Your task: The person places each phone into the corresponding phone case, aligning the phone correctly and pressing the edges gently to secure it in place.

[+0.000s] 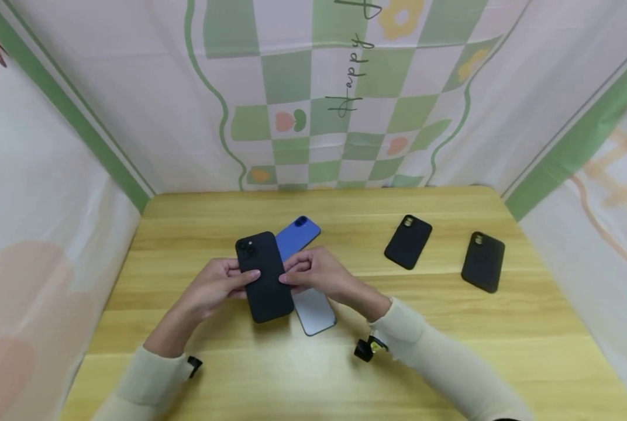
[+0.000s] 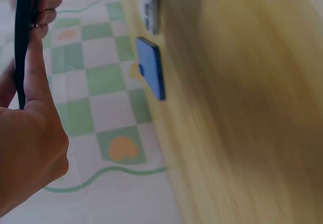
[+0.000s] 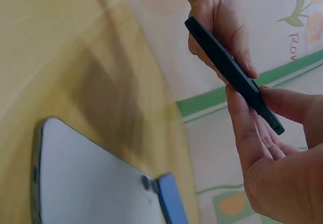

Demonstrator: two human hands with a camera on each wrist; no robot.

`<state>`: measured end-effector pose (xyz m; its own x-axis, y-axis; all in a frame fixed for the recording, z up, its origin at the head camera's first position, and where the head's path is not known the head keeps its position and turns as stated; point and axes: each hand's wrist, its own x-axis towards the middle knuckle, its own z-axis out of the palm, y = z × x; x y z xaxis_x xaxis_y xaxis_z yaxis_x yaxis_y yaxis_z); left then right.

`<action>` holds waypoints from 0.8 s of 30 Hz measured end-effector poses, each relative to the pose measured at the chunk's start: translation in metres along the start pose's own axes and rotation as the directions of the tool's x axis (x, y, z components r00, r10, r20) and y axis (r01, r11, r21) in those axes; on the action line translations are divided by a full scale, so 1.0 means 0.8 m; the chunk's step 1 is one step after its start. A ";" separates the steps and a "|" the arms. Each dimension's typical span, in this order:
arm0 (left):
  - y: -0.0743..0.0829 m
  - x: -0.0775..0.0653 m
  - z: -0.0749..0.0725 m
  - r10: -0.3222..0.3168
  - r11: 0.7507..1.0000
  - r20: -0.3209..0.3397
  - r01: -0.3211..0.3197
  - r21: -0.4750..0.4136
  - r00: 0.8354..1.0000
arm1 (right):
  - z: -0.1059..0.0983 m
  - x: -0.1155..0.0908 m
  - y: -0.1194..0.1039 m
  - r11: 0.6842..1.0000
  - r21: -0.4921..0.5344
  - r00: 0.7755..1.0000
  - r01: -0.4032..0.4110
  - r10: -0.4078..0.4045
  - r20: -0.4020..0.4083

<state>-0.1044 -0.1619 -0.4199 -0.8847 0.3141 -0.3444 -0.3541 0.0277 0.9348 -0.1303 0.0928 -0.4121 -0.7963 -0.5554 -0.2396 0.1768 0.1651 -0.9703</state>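
A black phone [image 1: 266,286], its camera lenses facing up at the top left corner, is held tilted above the table between both hands. My left hand [image 1: 217,285] grips its left edge, thumb lying over the back and fingers underneath. My right hand [image 1: 319,273] pinches the opposite edge between thumb and fingers. Seen edge-on in the right wrist view, the phone [image 3: 227,67] is a slim dark slab. Partly behind the right hand, a white phone [image 1: 315,313] lies on the table, and a blue phone [image 1: 298,237] lies just beyond, partly covered by the black one.
Two black phone cases [image 1: 408,242] [image 1: 483,262] with camera cutouts lie apart on the right side of the wooden table [image 1: 398,380]. Behind the table's far edge hangs a green-and-white checked cloth [image 1: 287,76], with more printed cloth at both sides.
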 end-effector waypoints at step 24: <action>-0.065 -0.005 -0.064 -0.199 0.979 0.117 0.193 0.060 0.973 | 0.076 0.044 0.063 0.976 0.012 0.976 -0.216 0.216 0.029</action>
<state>-0.0985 -0.2134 -0.4714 -0.7547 0.4113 -0.5111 -0.4996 0.1447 0.8541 -0.1142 0.0316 -0.4712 -0.7224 -0.5301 -0.4440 0.3513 0.2716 -0.8960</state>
